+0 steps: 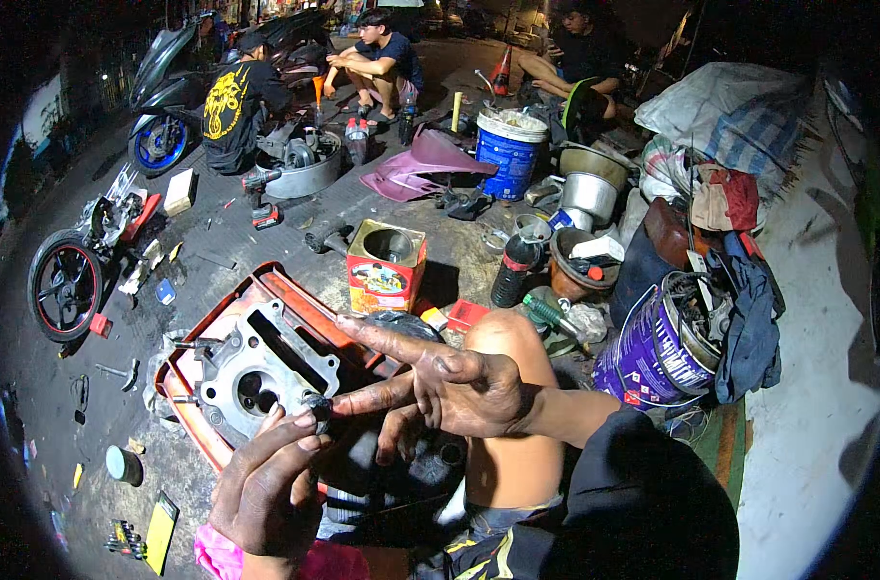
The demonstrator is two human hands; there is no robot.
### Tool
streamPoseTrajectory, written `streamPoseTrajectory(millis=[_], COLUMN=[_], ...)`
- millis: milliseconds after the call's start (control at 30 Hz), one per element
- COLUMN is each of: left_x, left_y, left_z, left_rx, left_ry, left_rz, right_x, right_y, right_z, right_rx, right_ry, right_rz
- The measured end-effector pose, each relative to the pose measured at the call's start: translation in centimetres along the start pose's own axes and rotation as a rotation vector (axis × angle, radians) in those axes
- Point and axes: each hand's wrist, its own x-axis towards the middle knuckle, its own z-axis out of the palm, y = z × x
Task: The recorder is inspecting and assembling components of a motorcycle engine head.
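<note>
Thumb and fingertips of my left hand [276, 478] pinch a small dark rounded part [316, 407], its kind too small to tell. My right hand [459, 387] has its fingers stretched apart; one fingertip touches that part, and another finger points left above it. Both hands are smeared with dark grease. Just beyond them a silvery engine cylinder head [229, 394] rests tilted over an orange-red plastic tray [184, 425]. A round bore and a long slot show in its face. My hands hide its near right corner.
A red and yellow tin [389, 280], a dark bottle [511, 275] and a purple bucket [653, 353] stand beyond and right. A motorcycle wheel [65, 287] lies left, near a cordless drill [262, 201]. Several people sit or crouch at the back, by a blue bucket [508, 159].
</note>
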Motion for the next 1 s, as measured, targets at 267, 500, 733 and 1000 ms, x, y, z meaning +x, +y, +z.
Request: streamPoseTrajectory(millis=[267,500,733,1000], left_x=[-0.6,-0.7,-0.7,-1.1], left_y=[-0.2,-0.5,-0.5,-0.6], left_z=[0.0,-0.2,-0.8,-0.5], left_rx=[-0.029,-0.052,-0.021,-0.031], left_ry=[0.027,-0.001,0.029,0.029], left_rz=[-0.077,-0.083,-0.058,-0.073], right_x=[0.3,0.4,0.9,0.4], right_y=[0.4,0.6,-0.1,0.3], right_z=[-0.4,-0.7,0.4,-0.5], right_rx=[0.047,-0.006,-0.133,-0.274], right_ry=[-0.052,-0.02,0.095,0.178], right_rz=[-0.011,-0.007,0.084,0.167])
